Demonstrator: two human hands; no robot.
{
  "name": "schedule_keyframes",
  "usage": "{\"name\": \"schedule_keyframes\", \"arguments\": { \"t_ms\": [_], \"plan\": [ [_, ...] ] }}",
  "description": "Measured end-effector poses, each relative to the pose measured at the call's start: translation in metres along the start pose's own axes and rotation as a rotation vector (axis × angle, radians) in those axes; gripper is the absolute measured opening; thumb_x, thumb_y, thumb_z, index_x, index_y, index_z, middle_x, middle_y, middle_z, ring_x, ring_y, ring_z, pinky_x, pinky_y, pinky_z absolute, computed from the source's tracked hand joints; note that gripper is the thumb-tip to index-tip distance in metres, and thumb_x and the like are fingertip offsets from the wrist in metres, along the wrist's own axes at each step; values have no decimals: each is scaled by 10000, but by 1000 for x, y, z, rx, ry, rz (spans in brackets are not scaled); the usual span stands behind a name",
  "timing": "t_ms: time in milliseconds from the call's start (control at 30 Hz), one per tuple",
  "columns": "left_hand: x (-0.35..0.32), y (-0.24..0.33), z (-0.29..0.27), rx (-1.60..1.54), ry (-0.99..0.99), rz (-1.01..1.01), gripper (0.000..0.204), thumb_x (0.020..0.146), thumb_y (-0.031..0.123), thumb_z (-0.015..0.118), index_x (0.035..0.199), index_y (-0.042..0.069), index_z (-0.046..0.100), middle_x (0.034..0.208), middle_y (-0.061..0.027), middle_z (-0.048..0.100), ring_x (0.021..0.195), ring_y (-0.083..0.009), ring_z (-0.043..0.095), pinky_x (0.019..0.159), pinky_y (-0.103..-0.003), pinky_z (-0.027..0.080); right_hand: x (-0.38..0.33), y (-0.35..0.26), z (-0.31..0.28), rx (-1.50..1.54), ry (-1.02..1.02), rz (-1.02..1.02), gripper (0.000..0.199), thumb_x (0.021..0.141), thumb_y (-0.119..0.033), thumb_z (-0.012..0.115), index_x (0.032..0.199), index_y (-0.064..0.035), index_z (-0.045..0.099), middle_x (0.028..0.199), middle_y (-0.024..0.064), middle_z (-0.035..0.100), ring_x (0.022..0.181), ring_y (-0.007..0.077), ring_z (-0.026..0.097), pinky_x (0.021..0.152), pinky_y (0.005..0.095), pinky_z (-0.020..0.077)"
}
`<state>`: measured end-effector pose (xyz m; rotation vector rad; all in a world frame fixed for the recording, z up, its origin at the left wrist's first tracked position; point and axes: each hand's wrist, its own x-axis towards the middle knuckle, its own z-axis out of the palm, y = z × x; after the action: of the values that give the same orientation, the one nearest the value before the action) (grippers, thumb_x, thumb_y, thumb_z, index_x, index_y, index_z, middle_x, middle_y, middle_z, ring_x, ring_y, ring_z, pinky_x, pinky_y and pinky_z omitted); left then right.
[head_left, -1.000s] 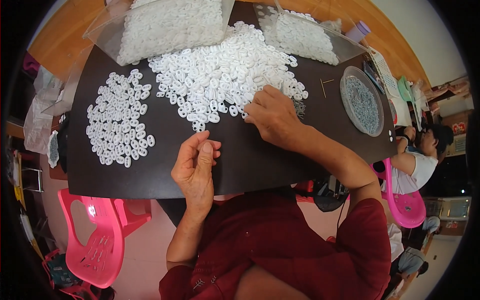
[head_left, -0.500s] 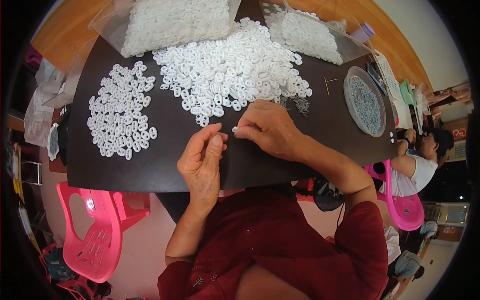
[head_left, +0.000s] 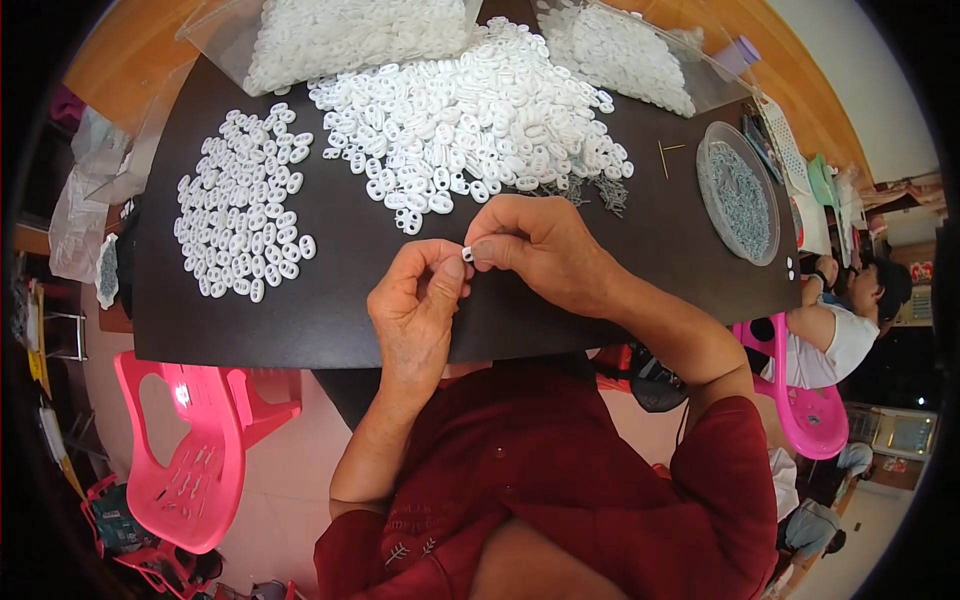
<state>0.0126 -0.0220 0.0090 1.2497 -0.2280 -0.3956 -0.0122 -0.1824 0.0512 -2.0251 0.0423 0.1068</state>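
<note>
My left hand point(head_left: 418, 305) and my right hand point(head_left: 540, 250) meet over the near part of a dark table point(head_left: 330, 310). Together their fingertips pinch one small white plastic ring piece point(head_left: 467, 253). Just beyond the hands lies a big heap of the same white pieces point(head_left: 470, 110). A smaller, flatter spread of white pieces point(head_left: 240, 205) lies to the left. A scatter of small metal pins point(head_left: 595, 190) sits by the heap's right edge, close to my right hand.
A round clear dish of metal parts point(head_left: 740, 190) sits at the right. Clear plastic bags of white pieces point(head_left: 330, 30) lie at the far edge. A pink plastic chair point(head_left: 195, 440) stands lower left. Another person point(head_left: 850, 310) sits at the right on a pink chair.
My right hand has drawn back from the heap toward me with a white piece. My left hand has risen to meet it, and both now pinch the piece.
</note>
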Motion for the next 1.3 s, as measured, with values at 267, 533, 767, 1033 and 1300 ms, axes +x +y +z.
{"name": "schedule_keyframes", "arguments": {
  "t_ms": [267, 533, 767, 1033, 1300],
  "plan": [
    [0, -2, -1, -22, 21, 28, 114, 860, 48, 620, 956, -1, 586, 785, 5, 561, 658, -39, 495, 565, -162, 406, 1, 3, 7, 123, 38, -18, 166, 810, -14, 587, 973, 4, 566, 718, 29, 604, 673, 79, 554, 626, 229, 450],
    [-1, 4, -6, 123, -29, 66, 117, 860, 32, 611, 963, -22, 617, 767, 11, 530, 673, -49, 487, 601, -175, 402, -1, -10, 0, -107, 46, -64, 229, 795, -8, 583, 1020, 5, 542, 700, 58, 607, 666, 94, 572, 619, 243, 453],
    [-2, 6, -14, 94, -22, 7, 86, 878, 55, 594, 941, 0, 612, 746, 14, 548, 620, -41, 486, 550, -170, 403, -8, 10, -44, -218, 272, -137, 126, 778, -13, 612, 902, -6, 630, 756, 87, 626, 702, 163, 596, 665, 281, 460],
    [1, 10, -10, 5, -23, -13, 136, 861, 64, 611, 967, -20, 622, 763, -51, 608, 598, -76, 532, 512, -189, 421, -26, 41, -42, -777, 320, -362, 160, 667, -36, 707, 806, -68, 634, 728, 63, 550, 737, 256, 538, 625, 351, 444],
    [2, 7, -10, -74, -31, -33, 133, 866, 60, 602, 962, -32, 609, 771, -85, 628, 594, -92, 555, 506, -198, 438, -14, 46, -25, -859, 346, -432, 128, 676, -24, 681, 747, -47, 577, 736, 77, 503, 732, 263, 495, 624, 368, 418]
  ]
}}
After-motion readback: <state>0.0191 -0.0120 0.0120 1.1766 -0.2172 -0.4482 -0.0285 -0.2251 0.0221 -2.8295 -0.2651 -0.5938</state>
